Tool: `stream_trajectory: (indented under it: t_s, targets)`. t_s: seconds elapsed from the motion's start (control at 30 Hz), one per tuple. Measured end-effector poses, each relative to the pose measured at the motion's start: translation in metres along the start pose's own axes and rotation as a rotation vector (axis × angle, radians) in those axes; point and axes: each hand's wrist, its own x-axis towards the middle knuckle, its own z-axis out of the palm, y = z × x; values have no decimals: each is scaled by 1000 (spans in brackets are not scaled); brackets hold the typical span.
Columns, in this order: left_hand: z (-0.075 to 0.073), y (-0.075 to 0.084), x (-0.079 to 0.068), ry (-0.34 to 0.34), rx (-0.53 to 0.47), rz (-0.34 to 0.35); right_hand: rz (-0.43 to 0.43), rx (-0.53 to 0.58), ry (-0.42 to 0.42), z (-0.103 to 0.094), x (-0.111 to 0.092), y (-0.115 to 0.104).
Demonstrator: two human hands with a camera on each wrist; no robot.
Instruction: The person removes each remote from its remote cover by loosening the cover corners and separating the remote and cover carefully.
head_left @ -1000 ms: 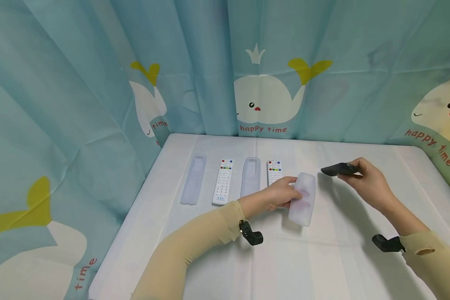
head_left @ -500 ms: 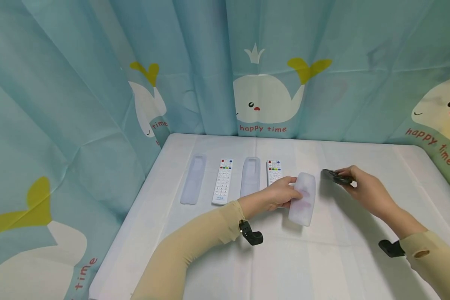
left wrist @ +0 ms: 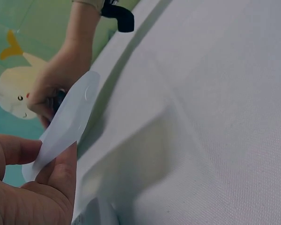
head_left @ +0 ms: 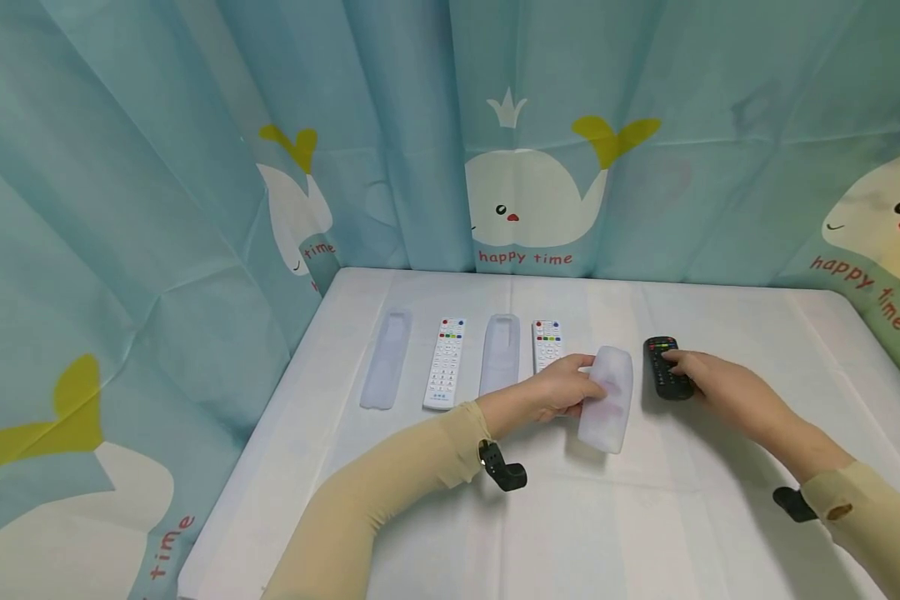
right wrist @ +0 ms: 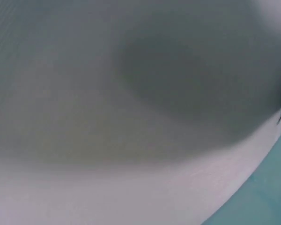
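Observation:
My left hand (head_left: pixel 558 388) pinches a translucent silicone remote cover (head_left: pixel 607 421) with faint purple marks by its near edge, tilted up over the table. In the left wrist view, the thumb and fingers sit on either side of the cover (left wrist: pixel 68 119). To its right, my right hand (head_left: pixel 727 392) grips a black remote control (head_left: pixel 663 375) at its lower right, keypad up. The left wrist view shows that remote mostly hidden behind the right hand (left wrist: pixel 51 89). Only shadowed tabletop and a black sliver at the right edge show in the right wrist view.
Left of the hands lie, in a row, a translucent cover (head_left: pixel 387 358), a white remote (head_left: pixel 444 367), a second cover (head_left: pixel 501 350) and a second white remote (head_left: pixel 547 340), partly behind the left hand. The white table (head_left: pixel 570 525) ends at a blue curtain (head_left: pixel 405 167) with whales.
The right hand has turned the black remote from edge-on to keypad up and lowered it slightly. The left hand and its cover have stayed nearly still.

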Motion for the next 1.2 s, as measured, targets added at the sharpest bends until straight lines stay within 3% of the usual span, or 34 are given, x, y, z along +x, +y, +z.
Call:
stream_trajectory:
  t_s: [0.13,0.33,0.5,1.2]
  targets:
    - [0,0,0,-3,-4,0,-97,-26,-41,3,-1,3]
    - [1,0,1,-7,-10,-1,-268,-91,-6,9,0,8]
    - [2,0,2,-2,-1,1,-349,-133,-2,12,0,12]
    - [4,2,-1,2,-7,-1,-378,-147,13,12,-4,18]
